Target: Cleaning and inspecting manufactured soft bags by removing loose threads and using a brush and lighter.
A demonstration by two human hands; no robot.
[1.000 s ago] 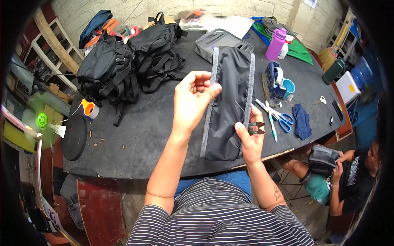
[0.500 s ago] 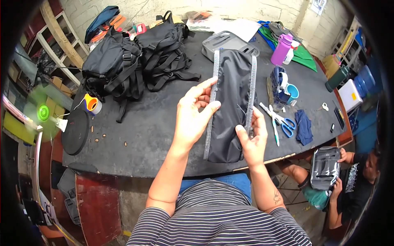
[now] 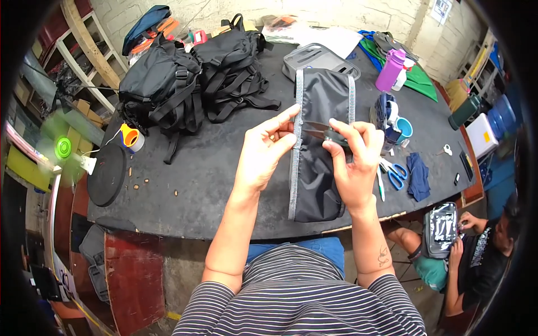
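A long black fabric piece [image 3: 319, 185] with grey-bound long edges hangs upright in front of me, over the table's near part. My left hand [image 3: 263, 148] pinches its left binding between thumb and fingers. Held in my right hand [image 3: 357, 154] is a small pair of dark thread snips [image 3: 316, 130], gripped between thumb and fingers. Their blades point left across the fabric, with the tips close to the left binding beside my left fingertips. Whether the blades touch a thread is too small to tell.
Black strapped backpacks [image 3: 159, 78] lie at the far left, and a grey pouch [image 3: 319, 59] lies behind the fabric. Blue-handled scissors [image 3: 397, 175], a navy cloth [image 3: 417, 176] and a purple bottle [image 3: 390, 70] are on the right. A seated co-worker [image 3: 476, 263] handles a clear-fronted case.
My right hand has let go of the fabric's right edge and moved up across it, now with thread snips in its fingers. My left hand stays on the left binding.
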